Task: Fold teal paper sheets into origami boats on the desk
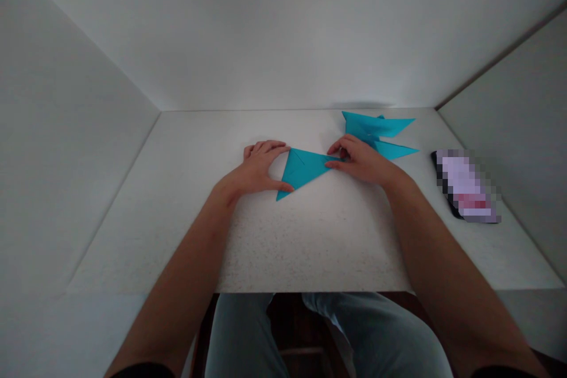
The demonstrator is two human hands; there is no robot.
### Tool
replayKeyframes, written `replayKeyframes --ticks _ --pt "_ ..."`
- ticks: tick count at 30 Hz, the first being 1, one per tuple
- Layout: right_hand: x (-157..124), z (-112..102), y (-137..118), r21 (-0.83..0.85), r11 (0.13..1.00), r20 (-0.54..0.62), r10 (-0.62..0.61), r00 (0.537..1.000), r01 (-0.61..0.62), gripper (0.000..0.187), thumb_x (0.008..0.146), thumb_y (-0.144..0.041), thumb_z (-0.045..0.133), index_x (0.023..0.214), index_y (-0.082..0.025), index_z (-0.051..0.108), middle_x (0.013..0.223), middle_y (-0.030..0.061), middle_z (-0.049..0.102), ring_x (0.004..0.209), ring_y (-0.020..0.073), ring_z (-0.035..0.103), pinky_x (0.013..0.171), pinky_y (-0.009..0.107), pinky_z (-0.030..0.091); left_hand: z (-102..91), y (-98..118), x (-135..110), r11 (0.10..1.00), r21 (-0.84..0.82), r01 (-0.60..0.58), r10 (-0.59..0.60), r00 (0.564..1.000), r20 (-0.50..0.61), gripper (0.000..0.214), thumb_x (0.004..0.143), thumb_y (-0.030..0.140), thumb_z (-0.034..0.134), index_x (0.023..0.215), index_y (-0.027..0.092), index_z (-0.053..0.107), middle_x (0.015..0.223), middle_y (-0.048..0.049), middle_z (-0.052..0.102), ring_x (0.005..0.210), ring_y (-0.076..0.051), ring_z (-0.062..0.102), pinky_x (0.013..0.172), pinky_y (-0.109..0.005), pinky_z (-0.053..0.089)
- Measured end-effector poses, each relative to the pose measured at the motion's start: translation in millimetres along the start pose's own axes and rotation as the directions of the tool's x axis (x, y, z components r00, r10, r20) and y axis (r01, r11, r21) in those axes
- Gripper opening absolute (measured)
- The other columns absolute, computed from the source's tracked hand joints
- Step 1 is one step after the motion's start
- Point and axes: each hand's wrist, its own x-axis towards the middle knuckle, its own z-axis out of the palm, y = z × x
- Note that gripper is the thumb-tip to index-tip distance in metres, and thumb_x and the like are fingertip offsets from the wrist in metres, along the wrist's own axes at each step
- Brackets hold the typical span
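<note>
A folded piece of blue paper [305, 166], shaped like a long triangle with crease lines near its top left corner, lies on the white table in front of me. My left hand [259, 168] steadies its left end, thumb pressed on the lower corner and fingertips at the upper one. At the narrow right tip, my right hand [357, 159] pinches the paper between thumb and fingers. Just behind that hand stands a folded blue paper shape [376, 127] with pointed flaps, partly hidden by the hand.
A phone [467, 186], its screen blurred out, rests on the right of the white table [310, 248]. White walls [283, 29] rise at the back and both sides. My legs [248, 336] are under the table's front edge.
</note>
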Motion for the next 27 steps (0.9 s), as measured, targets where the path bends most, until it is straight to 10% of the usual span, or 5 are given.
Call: replayKeyframes --ticks 18,27 --pt "0.0 -0.7 -17.5 0.295 0.955 -0.047 0.016 0.999 -0.002 0.040 0.088 -0.062 0.081 0.102 -0.029 0.062 0.096 0.0033 0.069 0.088 0.0238 0.066 0.076 0.039 0.059 -1.7 -0.1 -0.3 0.999 -0.012 0.030 -0.030 0.999 -0.013 0.105 0.066 0.068 0.095 0.156 0.030 0.055 0.166 -0.0141 0.048 0.155 -0.041 0.039 0.132 -0.061 0.021" --pt "9.4 -0.2 -18.1 0.468 0.880 -0.260 0.049 0.964 0.081 0.046 0.091 -0.073 0.075 0.103 -0.030 0.063 0.095 0.0021 0.064 0.084 0.0204 0.064 0.076 0.038 0.066 -2.5 1.0 4.9 0.965 -0.260 0.016 -0.038 0.996 -0.080 0.033 0.090 0.055 0.077 0.093 0.023 0.070 0.114 -0.0064 0.075 0.112 -0.026 0.066 0.103 -0.045 0.048"
